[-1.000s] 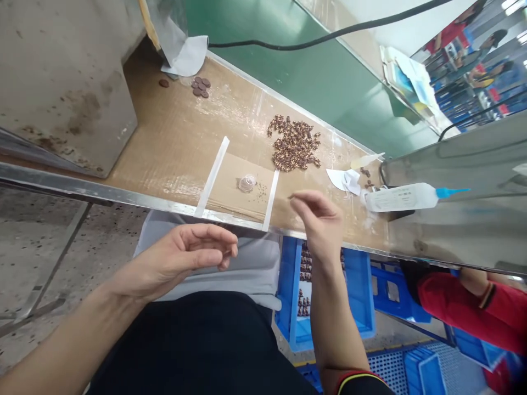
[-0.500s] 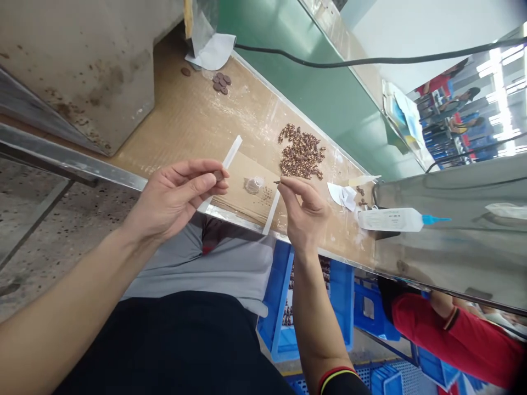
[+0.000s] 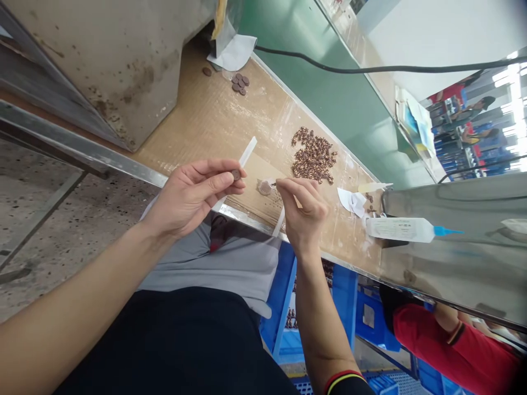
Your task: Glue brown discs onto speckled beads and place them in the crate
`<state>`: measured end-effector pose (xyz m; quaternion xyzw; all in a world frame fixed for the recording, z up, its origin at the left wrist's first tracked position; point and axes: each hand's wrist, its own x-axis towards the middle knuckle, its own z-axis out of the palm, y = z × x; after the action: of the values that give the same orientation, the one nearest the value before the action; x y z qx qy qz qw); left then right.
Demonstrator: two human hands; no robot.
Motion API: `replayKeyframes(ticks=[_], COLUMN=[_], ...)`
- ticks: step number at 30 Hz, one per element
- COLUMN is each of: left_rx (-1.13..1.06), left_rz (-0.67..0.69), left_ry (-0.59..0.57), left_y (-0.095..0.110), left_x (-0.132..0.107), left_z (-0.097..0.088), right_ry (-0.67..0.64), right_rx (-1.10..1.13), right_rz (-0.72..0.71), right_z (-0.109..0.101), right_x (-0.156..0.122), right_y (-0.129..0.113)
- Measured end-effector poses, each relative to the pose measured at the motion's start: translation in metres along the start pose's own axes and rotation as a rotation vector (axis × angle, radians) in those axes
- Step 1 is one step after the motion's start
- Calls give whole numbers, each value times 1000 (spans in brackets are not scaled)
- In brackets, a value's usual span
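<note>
While left hand [image 3: 193,195] pinches a disc [image 3: 236,174] and right hand [image 3: 302,211] grips a tiny part [image 3: 273,184], the cardboard tabletop [image 3: 214,120] has a parts pile [image 3: 314,156], green belt [image 3: 329,93] right behind.

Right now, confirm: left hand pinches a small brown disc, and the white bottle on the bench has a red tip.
Tip is wrong: the head view shows the white bottle with a blue tip. The left hand does pinch the small brown disc.
</note>
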<state>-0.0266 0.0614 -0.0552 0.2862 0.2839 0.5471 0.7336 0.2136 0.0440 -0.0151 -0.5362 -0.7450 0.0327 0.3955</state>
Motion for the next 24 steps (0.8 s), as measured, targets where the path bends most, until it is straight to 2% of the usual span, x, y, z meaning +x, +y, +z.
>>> replayKeyframes(ticks=[12,18,24], left_rx=[-26,-18,-14], left_rz=[-28,-21,-20], left_ry=[38,19,15], left_y=[1,1,1], left_x=[-1,0,-1], left_z=[2,1,1], right_ry=[-20,40,112], right_rx=[-39,-34,-5], right_rz=[2,50,26], right_z=[-1,0,5], right_x=[0,0,3], right_y=[-1,-5,-7])
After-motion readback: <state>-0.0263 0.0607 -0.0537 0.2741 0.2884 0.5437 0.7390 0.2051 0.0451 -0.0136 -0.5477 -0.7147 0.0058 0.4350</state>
